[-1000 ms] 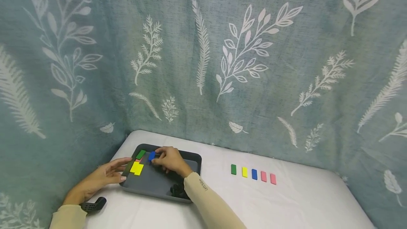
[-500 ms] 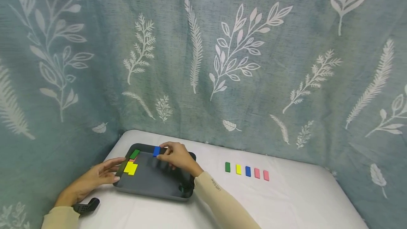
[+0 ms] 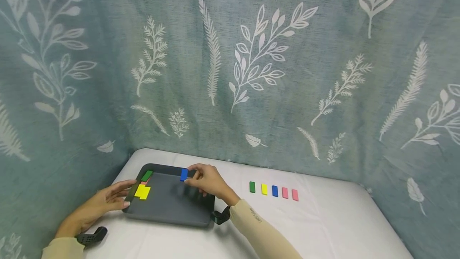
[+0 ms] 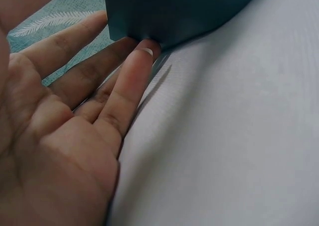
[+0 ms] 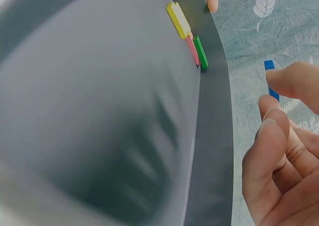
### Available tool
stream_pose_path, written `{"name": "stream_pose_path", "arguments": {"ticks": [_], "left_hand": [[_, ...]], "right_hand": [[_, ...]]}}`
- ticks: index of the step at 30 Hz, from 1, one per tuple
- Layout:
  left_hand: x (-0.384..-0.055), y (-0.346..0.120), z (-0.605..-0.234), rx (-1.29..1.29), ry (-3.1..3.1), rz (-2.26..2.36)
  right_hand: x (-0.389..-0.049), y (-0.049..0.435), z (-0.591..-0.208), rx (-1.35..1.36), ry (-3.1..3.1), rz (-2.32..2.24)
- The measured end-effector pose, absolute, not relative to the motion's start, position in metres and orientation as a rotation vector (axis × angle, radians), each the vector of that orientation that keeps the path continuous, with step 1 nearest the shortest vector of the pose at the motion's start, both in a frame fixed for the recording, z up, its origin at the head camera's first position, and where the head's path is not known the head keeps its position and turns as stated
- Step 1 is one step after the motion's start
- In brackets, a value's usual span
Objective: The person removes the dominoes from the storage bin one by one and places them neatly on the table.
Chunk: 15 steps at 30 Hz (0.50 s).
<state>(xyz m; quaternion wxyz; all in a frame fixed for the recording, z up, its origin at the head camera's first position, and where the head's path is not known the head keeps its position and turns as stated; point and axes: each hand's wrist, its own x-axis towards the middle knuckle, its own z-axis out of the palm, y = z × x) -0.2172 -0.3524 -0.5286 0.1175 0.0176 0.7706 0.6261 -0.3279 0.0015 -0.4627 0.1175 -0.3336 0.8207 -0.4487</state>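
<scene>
My right hand (image 3: 212, 183) pinches a small blue block (image 3: 184, 174) between thumb and fingers, over the far wall of a dark grey tray (image 3: 176, 201). The right wrist view shows the blue block (image 5: 269, 81) held up beyond the tray's rim. At the tray's left side, my left hand (image 3: 102, 205) touches the wall with extended fingers; the left wrist view has these fingertips against the tray's outside (image 4: 164, 16). Inside, along the left wall, lie a green block (image 3: 147, 176), a partly covered pink block (image 3: 145, 182) and overlapping yellow blocks (image 3: 142, 192).
Right of the tray, a spaced row on the white tablecloth (image 3: 323, 219) holds a green block (image 3: 252, 187), a yellow block (image 3: 264, 189), a blue block (image 3: 274, 191) and two pink blocks (image 3: 290, 194). A patterned curtain (image 3: 230, 71) hangs behind the table.
My right hand has carried the blue block from beside the green block rightward along the tray's far wall. The left hand stays at the tray's left side. The head view has turned slightly right.
</scene>
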Motion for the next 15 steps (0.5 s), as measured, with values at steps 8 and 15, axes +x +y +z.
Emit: {"name": "stream_pose_path", "arguments": {"ticks": [8, 15], "left_hand": [[-0.217, -0.349, -0.527, 0.041, 2.261, 1.820], [-0.215, -0.348, -0.526, 0.042, 2.267, 1.813]], "right_hand": [[-0.325, 0.036, -0.468, -0.901, 2.423, -1.355], [-0.322, 0.063, -0.471, -0.871, 2.426, -1.402]]}}
